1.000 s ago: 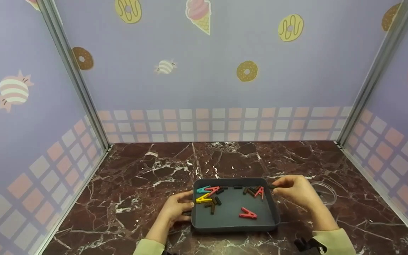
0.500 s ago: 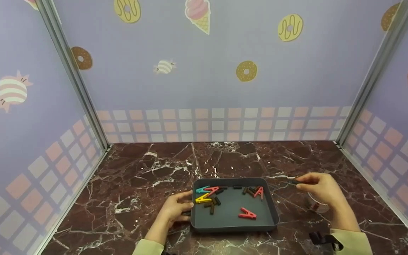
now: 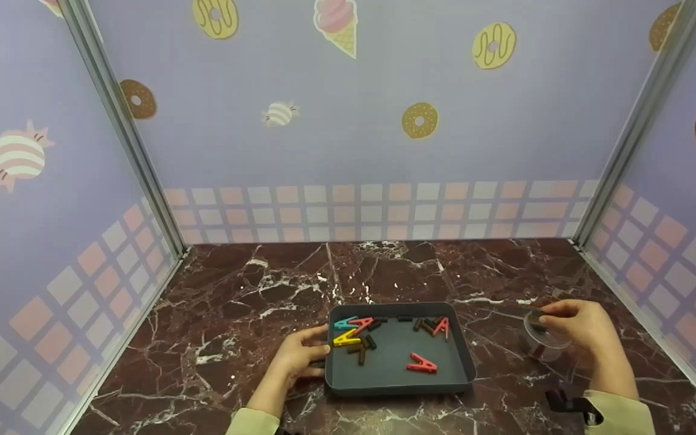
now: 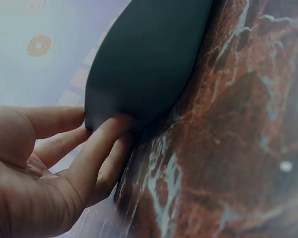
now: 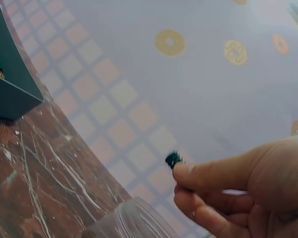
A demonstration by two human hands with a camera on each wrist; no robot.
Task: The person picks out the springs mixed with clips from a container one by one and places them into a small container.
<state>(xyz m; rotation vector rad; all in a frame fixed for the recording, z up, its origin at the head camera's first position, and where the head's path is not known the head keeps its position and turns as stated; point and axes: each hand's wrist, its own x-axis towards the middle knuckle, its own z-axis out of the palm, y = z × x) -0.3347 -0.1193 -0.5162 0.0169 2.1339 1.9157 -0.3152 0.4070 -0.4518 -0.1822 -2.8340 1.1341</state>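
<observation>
A grey rectangular tray (image 3: 402,382) lies on the marbled tabletop. My left hand (image 3: 301,354) rests its fingertips along the tray's left outer wall, also seen in the left wrist view, with the fingers spread. To the right, my right hand (image 3: 577,323) hovers over the mouth of a clear plastic cup (image 3: 546,350). Between thumb and fingers it pinches a small dark green ribbed cylinder (image 5: 173,159), its tip sticking out. Something reddish shows low in the cup.
Inside the tray are red clips (image 3: 422,364), a yellow clip (image 3: 345,339) and a blue clip (image 3: 344,323). Several small brown and dark cylinders (image 3: 362,355) lie scattered among them. Patterned walls (image 3: 378,151) enclose the table at the back and sides.
My right hand has moved right, from beside the tray's right rim to over the clear cup, carrying the small cylinder. My left hand stays at the tray.
</observation>
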